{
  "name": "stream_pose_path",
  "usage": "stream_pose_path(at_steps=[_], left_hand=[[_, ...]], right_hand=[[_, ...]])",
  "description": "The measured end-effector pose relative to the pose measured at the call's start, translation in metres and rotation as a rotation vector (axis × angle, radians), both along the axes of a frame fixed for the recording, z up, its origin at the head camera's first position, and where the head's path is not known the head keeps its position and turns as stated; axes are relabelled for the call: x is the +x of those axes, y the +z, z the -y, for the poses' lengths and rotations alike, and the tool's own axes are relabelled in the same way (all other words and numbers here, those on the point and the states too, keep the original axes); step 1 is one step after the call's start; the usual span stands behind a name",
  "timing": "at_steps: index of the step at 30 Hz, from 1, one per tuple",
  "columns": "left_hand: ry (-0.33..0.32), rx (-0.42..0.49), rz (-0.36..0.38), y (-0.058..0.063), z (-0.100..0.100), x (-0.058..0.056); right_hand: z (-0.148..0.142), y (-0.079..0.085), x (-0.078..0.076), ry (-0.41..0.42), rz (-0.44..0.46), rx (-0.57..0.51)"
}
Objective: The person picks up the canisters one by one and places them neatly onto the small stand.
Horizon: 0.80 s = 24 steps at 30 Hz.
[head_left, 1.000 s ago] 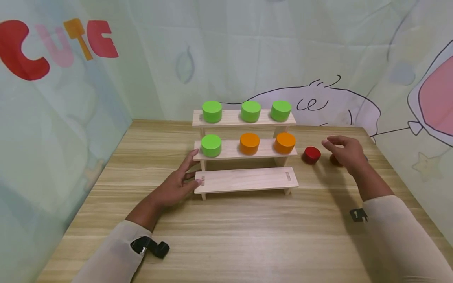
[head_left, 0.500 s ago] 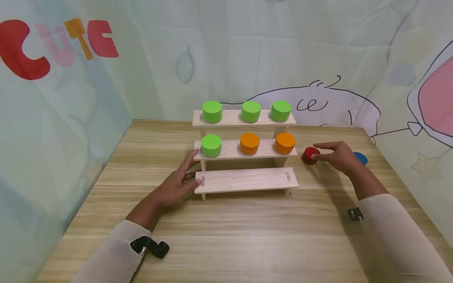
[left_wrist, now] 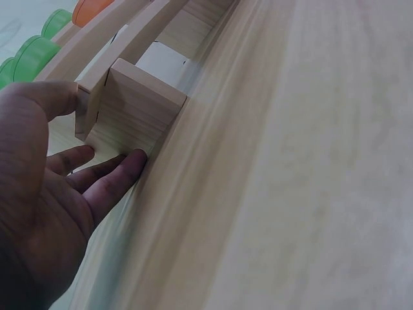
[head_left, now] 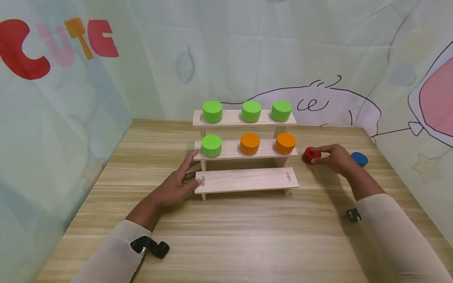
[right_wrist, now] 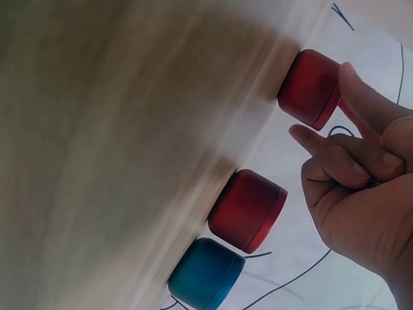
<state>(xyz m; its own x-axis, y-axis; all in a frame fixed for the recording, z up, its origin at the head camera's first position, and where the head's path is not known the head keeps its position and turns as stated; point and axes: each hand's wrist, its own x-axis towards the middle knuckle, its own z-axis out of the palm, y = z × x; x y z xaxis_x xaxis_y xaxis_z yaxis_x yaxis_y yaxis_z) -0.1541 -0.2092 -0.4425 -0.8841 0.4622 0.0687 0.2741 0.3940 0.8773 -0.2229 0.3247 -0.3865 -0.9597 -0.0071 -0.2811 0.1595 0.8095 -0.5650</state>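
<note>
Red tin [right_wrist: 310,89] right of rack [head_left: 244,181] is pinched by right grip [head_left: 334,159]; likely light, stiff, kinda slick, best held round its sides. Left grip [head_left: 177,184] is spread against rack.

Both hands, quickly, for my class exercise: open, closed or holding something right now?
Left hand: open, fingers spread, touching the left end of the wooden stand.
Right hand: closed, pinching a red cylinder.
</note>
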Motion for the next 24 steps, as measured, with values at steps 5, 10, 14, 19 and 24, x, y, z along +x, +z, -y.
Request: stream_pose_path(at_steps=[5, 10, 14, 19, 24], left_hand=[[-0.001, -0.008, -0.006, -0.0004, 0.0003, -0.0007], [0.002, -0.009, -0.003, -0.0014, 0.0007, -0.0013], [0.003, -0.011, -0.002, -0.0014, 0.0006, -0.0009], [-0.001, -0.007, -0.006, 0.0, -0.0001, -0.0006], [-0.004, -0.006, -0.008, -0.0004, 0.0, -0.0008]], right_hand=[[-0.0004, -0.0004, 0.0003, 0.02, -0.008, 0.026], [-0.0003, -0.0001, 0.0002, 0.03, -0.003, 0.047], [-0.0005, -0.0011, -0.0001, 0.043, -0.019, 0.068], [0.0015, -0.001, 0.0009, 0.065, -0.062, 0.142], [0.0046, -0.0017, 0.0028, 0.084, -0.102, 0.22]])
